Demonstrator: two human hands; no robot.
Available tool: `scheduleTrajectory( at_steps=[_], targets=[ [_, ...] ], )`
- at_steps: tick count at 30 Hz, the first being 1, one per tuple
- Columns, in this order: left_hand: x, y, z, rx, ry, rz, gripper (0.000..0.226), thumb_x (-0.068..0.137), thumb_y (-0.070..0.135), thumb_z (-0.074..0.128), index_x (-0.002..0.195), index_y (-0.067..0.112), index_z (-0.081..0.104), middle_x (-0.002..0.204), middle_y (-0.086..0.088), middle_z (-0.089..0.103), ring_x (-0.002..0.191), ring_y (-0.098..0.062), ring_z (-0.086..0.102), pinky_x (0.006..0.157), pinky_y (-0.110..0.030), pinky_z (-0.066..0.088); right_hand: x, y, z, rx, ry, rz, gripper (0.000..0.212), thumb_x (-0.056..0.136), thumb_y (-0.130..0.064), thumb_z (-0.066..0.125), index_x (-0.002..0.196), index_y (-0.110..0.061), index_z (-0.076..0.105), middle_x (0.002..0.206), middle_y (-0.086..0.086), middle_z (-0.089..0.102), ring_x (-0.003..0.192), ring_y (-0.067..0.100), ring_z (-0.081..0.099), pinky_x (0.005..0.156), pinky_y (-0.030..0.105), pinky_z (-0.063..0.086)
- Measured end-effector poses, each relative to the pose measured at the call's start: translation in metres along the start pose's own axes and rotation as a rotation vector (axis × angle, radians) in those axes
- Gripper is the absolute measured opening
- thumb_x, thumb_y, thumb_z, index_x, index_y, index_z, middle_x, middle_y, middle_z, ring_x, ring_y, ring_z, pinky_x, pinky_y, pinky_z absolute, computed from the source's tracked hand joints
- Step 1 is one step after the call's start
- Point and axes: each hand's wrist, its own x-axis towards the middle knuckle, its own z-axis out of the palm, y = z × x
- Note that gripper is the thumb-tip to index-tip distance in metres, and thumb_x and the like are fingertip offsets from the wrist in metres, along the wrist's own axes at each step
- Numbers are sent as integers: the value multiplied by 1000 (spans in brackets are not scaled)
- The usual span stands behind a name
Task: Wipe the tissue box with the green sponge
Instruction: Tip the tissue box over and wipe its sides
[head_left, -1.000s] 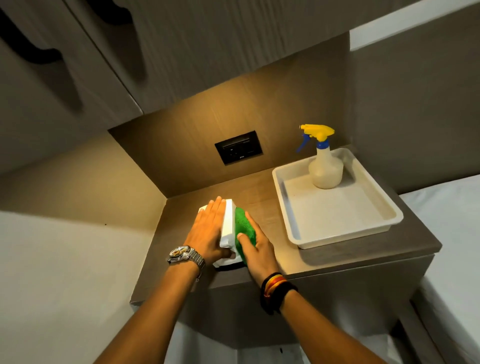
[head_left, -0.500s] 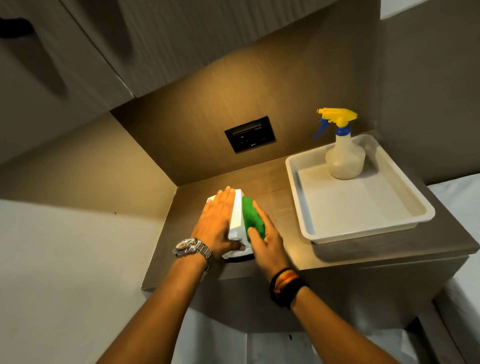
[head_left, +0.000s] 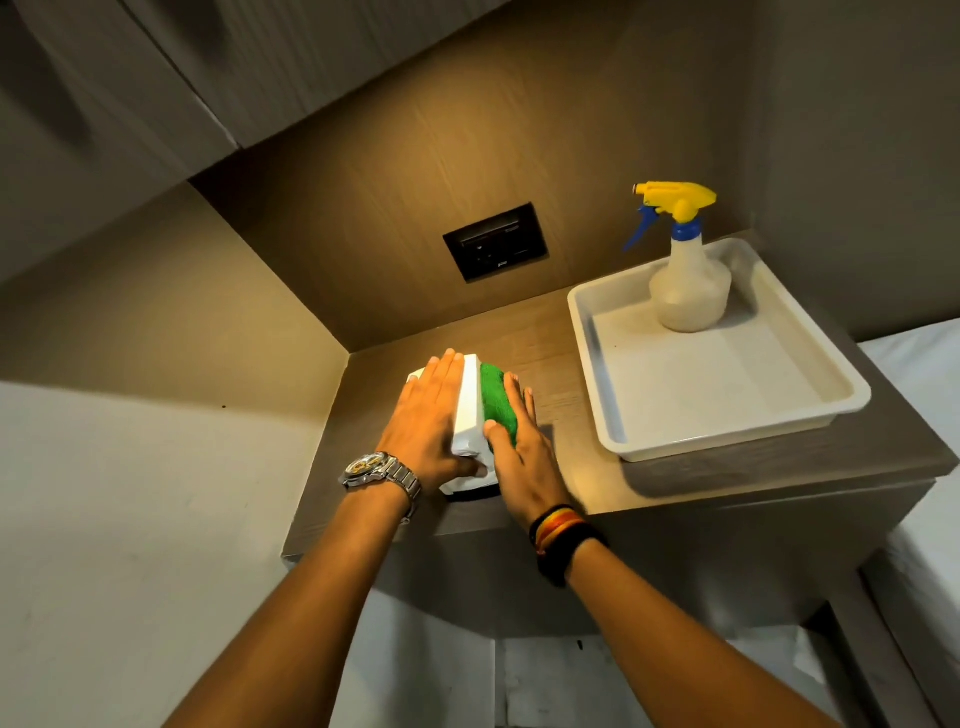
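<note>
Green sponge (head_left: 500, 404) pressed flat by right hand (head_left: 524, 457) on the tissue box (head_left: 470, 410) side, left hand (head_left: 428, 421) spread steadying at 9 o'clock, so wiping's midway I'd guess.

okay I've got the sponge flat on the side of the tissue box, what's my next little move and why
Probably drag the green sponge toward you along that side. Your right hand presses it near the far end of the tissue box, and your left hand braces the top, so it shouldn't slide.

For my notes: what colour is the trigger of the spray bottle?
Blue, under a yellow nozzle head, on the translucent plastic spray bottle. The head view shows it.
</note>
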Motion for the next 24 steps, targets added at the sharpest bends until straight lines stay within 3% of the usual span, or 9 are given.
scheduleTrajectory(
  at_steps=[3, 7, 9, 12, 15, 20, 24],
  targets=[
    [0, 1, 1, 4, 8, -3, 138, 65, 49, 92, 162, 10, 2, 170, -9, 3, 157, -28, -1, 127, -48, 5, 11, -12, -3, 41, 1, -5, 62, 99, -32, 40, 154, -34, 11, 165, -8, 10, 152, 15, 6, 120, 49, 20],
    [0, 2, -1, -10, 5, 8, 133, 69, 46, 90, 162, 12, 2, 170, -9, 3, 157, -27, -2, 127, -51, 9, -16, -6, 3, -29, -8, -162, 65, 96, -37, 38, 151, -43, 5, 162, -21, 4, 150, 1, -2, 120, 37, 7],
    [0, 2, -2, -13, 5, 10, 134, 68, 47, 90, 162, 11, 2, 170, -9, 3, 157, -27, -2, 127, -51, 8, -27, 4, 2, -55, -22, -177, 67, 95, -35, 39, 151, -44, 4, 163, -21, 4, 150, 1, -1, 121, 40, 5],
    [0, 2, -2, -6, 6, 13, 138, 65, 49, 92, 162, 10, 2, 170, -10, 2, 157, -28, -2, 128, -48, 6, -10, 2, -9, 15, -52, -99, 68, 95, -24, 44, 153, -37, 12, 164, -10, 16, 151, 13, 14, 120, 53, 21],
    [0, 1, 0, 2, 8, 4, 141, 63, 51, 93, 162, 10, 0, 170, -9, 1, 157, -28, -2, 128, -46, 4, 14, -14, -16, 94, -49, -39, 64, 94, -21, 45, 153, -34, 22, 158, 0, 33, 139, 24, 41, 109, 54, 41],
    [2, -2, 1, -4, 13, 8, 141, 62, 52, 93, 162, 12, 1, 170, -8, 2, 157, -27, -2, 127, -49, 7, -7, -17, -7, 107, -14, -86, 64, 92, -21, 48, 151, -34, 28, 158, -9, 33, 143, 10, 33, 115, 42, 34],
    [2, 0, -1, 19, -24, 1, 143, 61, 52, 93, 162, 12, -1, 170, -8, 1, 157, -28, -2, 128, -48, 6, -46, -8, -17, 162, -36, -118, 62, 89, -16, 49, 146, -39, 38, 151, -11, 43, 136, 2, 42, 108, 31, 43]
  ],
)
